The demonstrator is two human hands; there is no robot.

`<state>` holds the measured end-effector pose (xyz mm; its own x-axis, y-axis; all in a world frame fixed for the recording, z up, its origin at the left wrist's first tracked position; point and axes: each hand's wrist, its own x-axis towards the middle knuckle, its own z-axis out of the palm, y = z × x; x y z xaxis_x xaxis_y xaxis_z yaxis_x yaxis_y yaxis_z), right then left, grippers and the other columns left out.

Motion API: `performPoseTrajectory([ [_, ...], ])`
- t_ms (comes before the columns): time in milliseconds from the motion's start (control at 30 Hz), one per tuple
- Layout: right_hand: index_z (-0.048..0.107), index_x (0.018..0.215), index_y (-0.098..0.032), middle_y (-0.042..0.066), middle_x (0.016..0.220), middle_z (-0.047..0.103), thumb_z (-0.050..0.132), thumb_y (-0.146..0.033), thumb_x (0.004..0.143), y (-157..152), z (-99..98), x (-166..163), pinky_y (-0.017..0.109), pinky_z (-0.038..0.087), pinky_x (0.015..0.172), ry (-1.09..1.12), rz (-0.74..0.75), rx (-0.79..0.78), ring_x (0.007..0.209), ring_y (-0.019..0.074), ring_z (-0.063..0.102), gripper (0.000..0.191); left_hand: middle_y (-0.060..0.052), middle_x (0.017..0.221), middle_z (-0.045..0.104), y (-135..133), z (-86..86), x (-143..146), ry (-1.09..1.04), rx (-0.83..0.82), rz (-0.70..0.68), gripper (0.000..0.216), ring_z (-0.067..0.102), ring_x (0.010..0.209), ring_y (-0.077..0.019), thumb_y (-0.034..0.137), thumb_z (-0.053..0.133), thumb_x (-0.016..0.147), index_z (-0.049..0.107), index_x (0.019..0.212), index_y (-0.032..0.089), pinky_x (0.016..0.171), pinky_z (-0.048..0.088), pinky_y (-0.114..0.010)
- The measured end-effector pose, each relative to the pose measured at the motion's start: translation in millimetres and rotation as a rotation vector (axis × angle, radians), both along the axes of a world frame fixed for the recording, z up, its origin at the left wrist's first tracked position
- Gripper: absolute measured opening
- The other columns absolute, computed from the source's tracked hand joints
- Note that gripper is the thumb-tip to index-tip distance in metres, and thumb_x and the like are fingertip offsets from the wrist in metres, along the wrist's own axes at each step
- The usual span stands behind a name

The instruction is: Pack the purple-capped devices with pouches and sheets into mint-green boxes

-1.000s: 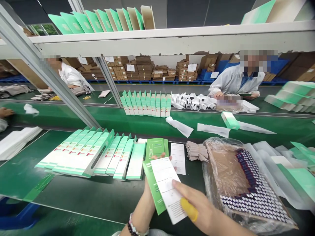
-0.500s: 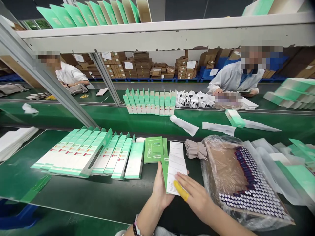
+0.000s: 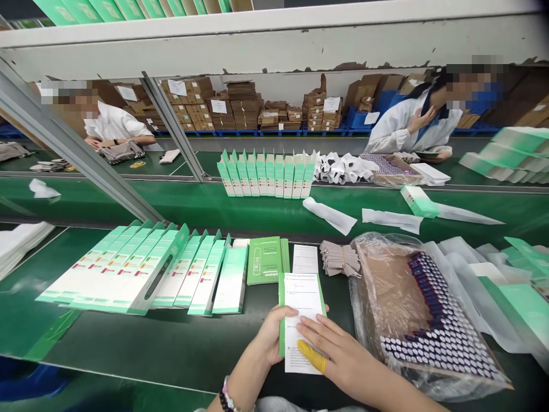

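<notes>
My left hand (image 3: 271,337) grips a green booklet (image 3: 282,335), its thumb at the near-left edge and fingertips showing past the right edge. A white printed leaflet (image 3: 300,292) lies on top of the booklet. Stretched flat across the leaflet are the fingers of my right hand (image 3: 337,346), a yellow finger cover on its thumb. Just beyond are more green booklets (image 3: 263,260) and a stack of white leaflets (image 3: 305,257). Green-and-white boxes (image 3: 141,269) lean in a row to the left, several with raised flaps.
At right, a plastic-lined carton (image 3: 390,286) holds many batteries, beside bundled grey-beige pouches (image 3: 340,258). White sleeves (image 3: 330,214) and a box (image 3: 419,201) lie on the green conveyor (image 3: 257,214). A metal post (image 3: 98,154) and overhead shelf (image 3: 274,40) frame two people opposite.
The booklet and leaflet have come nearer and straightened, and my left thumb has moved onto their left side. The person opposite at right has raised a hand towards the neck. The view has tilted down.
</notes>
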<state>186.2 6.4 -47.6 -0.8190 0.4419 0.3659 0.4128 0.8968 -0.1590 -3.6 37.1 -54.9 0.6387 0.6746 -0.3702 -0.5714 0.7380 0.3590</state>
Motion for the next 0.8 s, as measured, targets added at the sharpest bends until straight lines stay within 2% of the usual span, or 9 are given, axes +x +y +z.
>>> performPoseTrajectory([
  [100, 0.053, 0.136, -0.016, 0.012, 0.146, 0.051, 0.055, -0.015, 0.093, 3, 11.5, 4, 0.052, 0.027, 0.117, -0.065, 0.086, -0.195, 0.143, 0.0220, 0.035, 0.043, -0.016, 0.097, 0.076, -4, -4.5, -9, 0.207, -0.024, 0.013, 0.047, 0.073, 0.089, -0.0292, 0.012, 0.061, 0.072, 0.063, 0.118, 0.004, 0.081, 0.053, -0.038],
  [167, 0.039, 0.148, -0.018, 0.012, 0.149, 0.047, 0.061, -0.028, 0.091, 13, 19.2, 14, 0.055, 0.024, 0.118, -0.065, 0.068, -0.313, 0.144, 0.0242, 0.033, 0.062, -0.014, 0.096, 0.076, -6, -5.5, -20, 0.357, 0.007, 0.021, 0.047, 0.073, 0.084, -0.0275, 0.011, 0.066, 0.071, 0.062, 0.118, 0.009, 0.075, 0.054, -0.036],
  [233, 0.029, 0.152, -0.021, 0.014, 0.150, 0.045, 0.062, -0.035, 0.090, 33, 22.7, 30, 0.057, 0.027, 0.116, -0.002, -0.117, -0.334, 0.143, 0.0273, 0.035, 0.072, -0.014, 0.103, 0.075, -8, -4.1, -35, 0.505, 0.125, 0.027, 0.044, 0.072, 0.089, -0.0281, 0.015, 0.070, 0.074, 0.062, 0.117, 0.012, 0.077, 0.055, -0.037],
  [367, 0.031, 0.151, -0.019, 0.017, 0.156, 0.035, 0.058, -0.038, 0.092, 96, 15.2, 69, 0.058, 0.029, 0.115, 0.013, -0.535, -0.281, 0.146, 0.0327, 0.027, 0.067, -0.015, 0.122, 0.069, -12, 1.4, -67, 0.918, 0.515, 0.008, 0.050, 0.067, 0.108, -0.0310, 0.024, 0.069, 0.081, 0.057, 0.129, 0.018, 0.086, 0.054, -0.040],
  [433, 0.032, 0.150, -0.015, 0.020, 0.156, 0.032, 0.062, -0.039, 0.089, 128, 7.3, 82, 0.058, 0.025, 0.117, -0.078, -0.600, -0.302, 0.147, 0.0353, 0.021, 0.073, -0.015, 0.125, 0.068, -16, 1.5, -75, 1.126, 0.640, -0.007, 0.059, 0.067, 0.109, -0.0316, 0.023, 0.064, 0.083, 0.048, 0.140, 0.022, 0.082, 0.056, -0.039],
  [533, 0.040, 0.144, -0.011, 0.022, 0.147, 0.045, 0.067, -0.032, 0.081, 159, -2.4, 88, 0.059, 0.021, 0.117, -0.167, -0.595, -0.355, 0.142, 0.0374, 0.033, 0.071, -0.019, 0.121, 0.069, -22, -3.3, -77, 1.396, 0.749, -0.045, 0.068, 0.071, 0.101, -0.0324, 0.021, 0.054, 0.086, 0.033, 0.150, 0.019, 0.072, 0.057, -0.036],
  [633, 0.048, 0.136, -0.009, 0.020, 0.130, 0.059, 0.064, -0.025, 0.079, 164, 0.0, 84, 0.057, 0.029, 0.113, -0.165, -0.576, -0.373, 0.127, 0.0356, 0.051, 0.061, -0.025, 0.124, 0.065, -29, -5.2, -74, 1.723, 0.872, -0.089, 0.067, 0.071, 0.098, -0.0346, 0.021, 0.046, 0.090, 0.024, 0.153, 0.011, 0.064, 0.056, -0.035],
  [700, 0.047, 0.135, -0.008, 0.021, 0.127, 0.059, 0.061, -0.025, 0.080, 153, 11.9, 78, 0.053, 0.038, 0.106, -0.147, -0.585, -0.368, 0.121, 0.0348, 0.054, 0.060, -0.025, 0.129, 0.061, -31, 1.4, -69, 1.911, 0.978, -0.054, 0.065, 0.067, 0.105, -0.0375, 0.028, 0.047, 0.092, 0.026, 0.152, 0.013, 0.063, 0.057, -0.037],
  [800, 0.045, 0.133, -0.010, 0.018, 0.123, 0.057, 0.060, -0.022, 0.078, 120, 43.0, 57, 0.047, 0.045, 0.097, -0.095, -0.536, -0.372, 0.115, 0.0329, 0.053, 0.059, -0.021, 0.142, 0.051, -25, 23.8, -54, 1.863, 1.191, 0.067, 0.078, 0.053, 0.127, -0.0405, 0.044, 0.059, 0.089, 0.019, 0.153, 0.024, 0.086, 0.055, -0.050],
])
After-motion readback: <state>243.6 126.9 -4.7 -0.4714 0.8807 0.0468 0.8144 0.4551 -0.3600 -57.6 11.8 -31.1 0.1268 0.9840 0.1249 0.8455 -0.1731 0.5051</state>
